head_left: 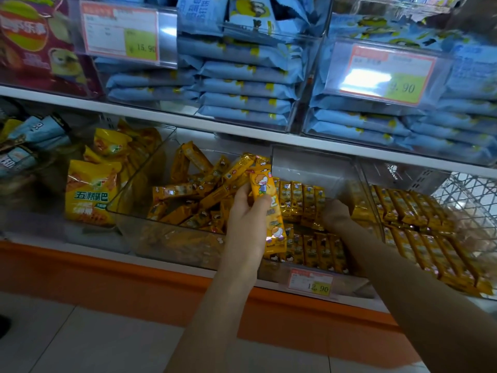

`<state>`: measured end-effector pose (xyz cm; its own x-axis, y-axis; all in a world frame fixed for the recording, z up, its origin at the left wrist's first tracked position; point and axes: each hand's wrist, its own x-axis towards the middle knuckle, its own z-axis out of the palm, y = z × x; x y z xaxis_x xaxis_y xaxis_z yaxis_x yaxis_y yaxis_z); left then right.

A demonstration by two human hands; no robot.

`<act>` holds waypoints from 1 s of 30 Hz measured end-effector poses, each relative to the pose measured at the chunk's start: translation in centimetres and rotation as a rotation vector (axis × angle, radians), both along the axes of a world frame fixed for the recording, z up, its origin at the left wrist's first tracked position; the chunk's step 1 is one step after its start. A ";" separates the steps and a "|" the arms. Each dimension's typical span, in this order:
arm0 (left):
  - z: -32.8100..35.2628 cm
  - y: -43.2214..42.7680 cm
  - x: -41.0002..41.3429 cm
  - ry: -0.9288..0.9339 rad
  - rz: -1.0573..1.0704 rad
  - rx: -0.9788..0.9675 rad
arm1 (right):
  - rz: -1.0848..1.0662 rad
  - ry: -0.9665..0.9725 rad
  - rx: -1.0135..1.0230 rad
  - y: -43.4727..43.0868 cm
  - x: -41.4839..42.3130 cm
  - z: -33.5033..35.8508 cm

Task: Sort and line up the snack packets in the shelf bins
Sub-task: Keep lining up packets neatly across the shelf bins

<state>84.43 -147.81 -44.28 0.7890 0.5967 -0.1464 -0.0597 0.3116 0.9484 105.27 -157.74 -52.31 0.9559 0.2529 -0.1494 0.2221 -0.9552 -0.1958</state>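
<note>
Left hand [247,219] fingers [242,191] pinch long yellow foil snack packet [266,211] upright over clear plastic shelf bin [309,168]. Right hand [336,214] among rows, fingers unclear. Slot packet flush against row.

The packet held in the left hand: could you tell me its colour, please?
Orange-yellow packet with a cartoon figure printed on it; head view.

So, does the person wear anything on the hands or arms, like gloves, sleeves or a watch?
No. The left hand and right hand are bare, without gloves. The left forearm and right forearm are uncovered up to the picture's edge, so no sleeve shows. Neither wrist carries a watch or bracelet.
</note>
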 end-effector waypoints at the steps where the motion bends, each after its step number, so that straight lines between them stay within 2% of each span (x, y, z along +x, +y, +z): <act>1: -0.1 0.0 0.0 -0.009 0.001 0.013 | 0.015 -0.006 0.001 0.1 0.1 -0.1; 4: -0.4 0.2 -0.2 -0.038 0.021 0.046 | -0.007 0.020 0.098 0.7 0.4 -0.4; 7: -0.6 0.4 -0.3 -0.067 0.044 0.065 | 0.044 -0.033 0.547 0.5 -3.1 2.2; 9: -0.8 0.5 -0.4 -0.075 0.056 0.077 | 0.212 -0.086 0.859 -0.3 -7.4 4.6; 11: -1.0 0.6 -0.4 -0.082 0.072 0.078 | 0.454 -0.120 0.998 -1.6 -11.1 6.1; 13: -1.4 0.7 -0.3 -0.080 0.083 0.084 | 0.716 -0.205 0.907 -2.8 -13.2 6.4; 15: -1.6 0.7 -0.3 -0.069 0.088 0.098 | 0.894 -0.345 0.712 -3.5 -14.0 5.9; 17: -1.8 0.7 -0.3 -0.068 0.080 0.119 | 0.941 -0.475 0.576 -3.5 -14.3 5.3; 22: -1.9 0.1 0.2 -0.065 0.013 0.160 | 0.960 -0.603 0.592 -3.9 -13.5 5.7; 24: -1.9 0.1 0.2 -0.057 0.002 0.349 | 0.952 -0.614 0.580 -4.7 -12.9 6.0; 27: -2.9 1.1 0.0 -0.046 0.028 0.895 | 0.790 -0.577 0.594 -6.2 -11.4 6.8; 29: -4.1 2.0 0.1 -0.006 0.023 1.237 | 0.644 -0.557 0.513 -6.9 -9.4 7.2; 30: -4.7 2.2 0.2 0.026 -0.006 1.345 | 0.577 -0.539 0.436 -6.9 -8.4 7.4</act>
